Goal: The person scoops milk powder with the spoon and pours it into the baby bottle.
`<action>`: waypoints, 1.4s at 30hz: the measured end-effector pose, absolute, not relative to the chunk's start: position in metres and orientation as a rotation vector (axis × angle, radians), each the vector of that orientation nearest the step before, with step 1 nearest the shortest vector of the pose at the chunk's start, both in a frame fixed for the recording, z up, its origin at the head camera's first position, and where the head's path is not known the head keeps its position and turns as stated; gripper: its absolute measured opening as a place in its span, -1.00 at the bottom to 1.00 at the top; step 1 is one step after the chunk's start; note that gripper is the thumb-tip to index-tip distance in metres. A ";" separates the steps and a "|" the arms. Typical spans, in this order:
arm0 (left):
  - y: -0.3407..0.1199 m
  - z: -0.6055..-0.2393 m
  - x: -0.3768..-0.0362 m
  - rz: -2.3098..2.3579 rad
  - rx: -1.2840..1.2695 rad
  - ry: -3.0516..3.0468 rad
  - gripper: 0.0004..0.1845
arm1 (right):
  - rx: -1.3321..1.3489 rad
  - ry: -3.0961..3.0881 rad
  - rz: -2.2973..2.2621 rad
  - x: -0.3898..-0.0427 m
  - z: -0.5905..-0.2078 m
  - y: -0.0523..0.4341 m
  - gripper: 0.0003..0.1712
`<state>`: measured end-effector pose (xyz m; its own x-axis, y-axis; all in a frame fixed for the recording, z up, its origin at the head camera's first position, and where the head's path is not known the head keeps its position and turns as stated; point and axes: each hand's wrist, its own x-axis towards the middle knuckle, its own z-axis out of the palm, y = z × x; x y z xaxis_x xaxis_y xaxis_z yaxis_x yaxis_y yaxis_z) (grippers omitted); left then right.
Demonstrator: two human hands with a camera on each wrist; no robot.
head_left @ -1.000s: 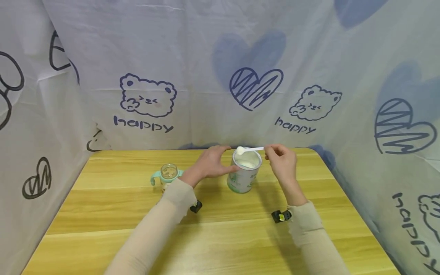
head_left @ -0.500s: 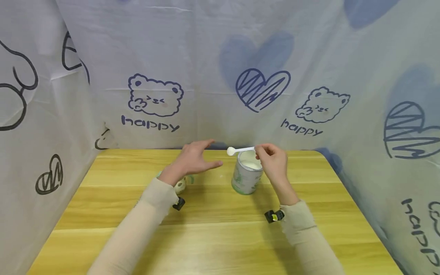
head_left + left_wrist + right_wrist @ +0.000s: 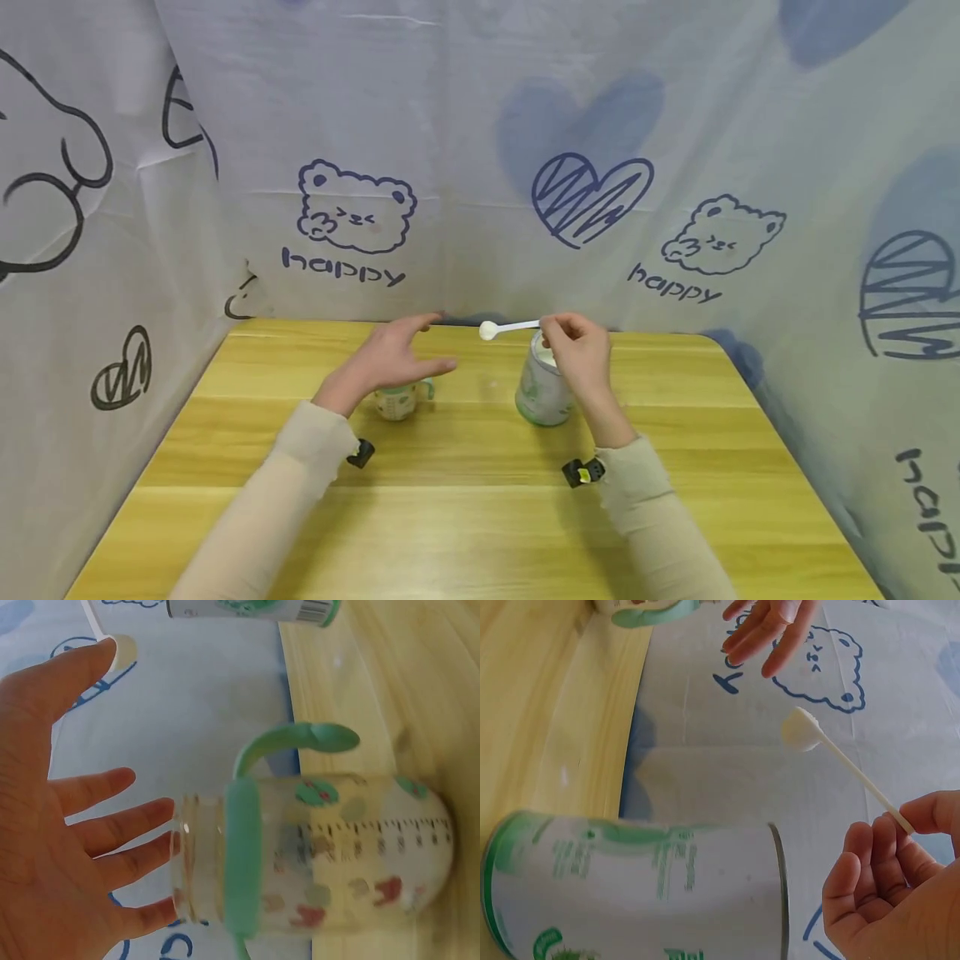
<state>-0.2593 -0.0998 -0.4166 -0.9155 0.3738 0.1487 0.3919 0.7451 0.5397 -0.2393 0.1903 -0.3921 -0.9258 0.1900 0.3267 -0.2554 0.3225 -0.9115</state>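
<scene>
Right hand [image 3: 579, 354] pinched scoop [image 3: 508, 328] above can [image 3: 543, 387], left hand [image 3: 390, 358] hovered with fingers released over bottle [image 3: 397, 401], near surface's far edge

left hand [image 3: 393, 360] spread flat; right hand [image 3: 577, 354] pinching

Looks like a staged recording booth, not a lived-in room: printed cloth [image 3: 480, 167] w/ cartoon bears, hearts & "happy" hangs on three sides, closing in a wooden table [image 3: 480, 500]. Props are home/nursery type: baby bottle [image 3: 322, 855] w/ green handles, powder tin [image 3: 637, 889], small white scoop [image 3: 508, 327]. No walls or furniture visible beyond the cloth.
</scene>
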 end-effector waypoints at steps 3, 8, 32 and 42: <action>-0.108 -0.420 -0.257 -0.918 -0.625 -2.918 0.03 | 0.091 -2.213 1.652 -0.239 -0.394 0.184 -0.76; -0.122 -0.426 -0.253 -0.918 -0.621 -2.916 -0.01 | 0.129 -2.207 1.678 -0.239 -0.396 0.173 -0.77; -0.163 -0.450 -0.241 -0.934 -0.520 -2.924 -0.07 | 0.301 -2.208 1.717 -0.241 -0.397 0.123 -0.80; -0.175 -0.462 -0.239 -0.926 -0.512 -2.942 -0.09 | 0.342 -2.267 1.684 -0.240 -0.404 0.111 -0.78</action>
